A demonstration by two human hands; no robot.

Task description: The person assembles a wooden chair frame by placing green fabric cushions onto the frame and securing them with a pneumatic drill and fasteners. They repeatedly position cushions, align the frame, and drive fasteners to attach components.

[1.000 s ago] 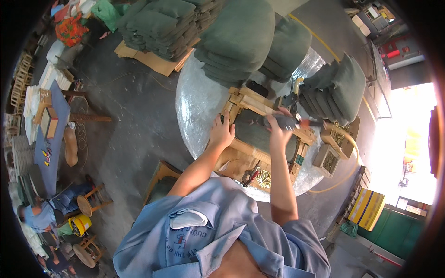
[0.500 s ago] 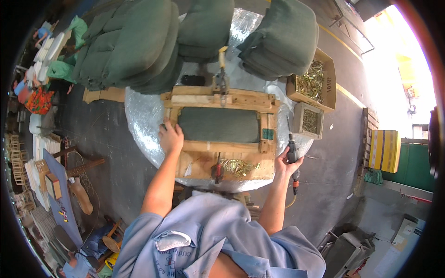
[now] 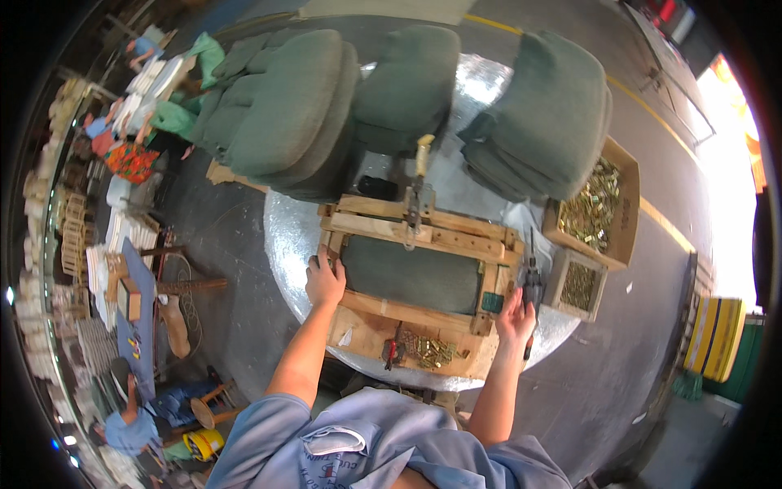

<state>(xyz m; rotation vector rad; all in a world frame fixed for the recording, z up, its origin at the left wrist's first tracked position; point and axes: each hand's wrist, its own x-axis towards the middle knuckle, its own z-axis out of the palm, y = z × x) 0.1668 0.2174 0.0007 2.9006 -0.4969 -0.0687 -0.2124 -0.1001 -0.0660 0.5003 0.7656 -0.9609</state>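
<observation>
In front of me a wooden jig (image 3: 383, 306) holds a dark green fabric-covered panel (image 3: 411, 273). My left hand (image 3: 326, 281) rests at the jig's left side, fingers spread over its edge beside the panel. At the right side, my right hand (image 3: 515, 318) has its fingers against a dark power screwdriver (image 3: 532, 281), its bit pointing away from me; the fingers partly cover its lower body. A metal toggle clamp (image 3: 415, 204) with a yellow handle stands at the jig's far rail. On the near board lie a red-handled tool (image 3: 393, 350) and a pile of brass-coloured fittings (image 3: 432, 350).
Stacks of green cushions (image 3: 297, 106) stand beyond the jig on a round, plastic-wrapped table (image 3: 289, 236). To the right are a cardboard box (image 3: 623, 220) of brass-coloured fittings and a smaller tray (image 3: 597, 297) of small hardware. Other people work far left.
My right hand and the power screwdriver have moved away from me, alongside the jig's right end. My left hand stays at the jig's left side. The whole view has shifted and tilted.
</observation>
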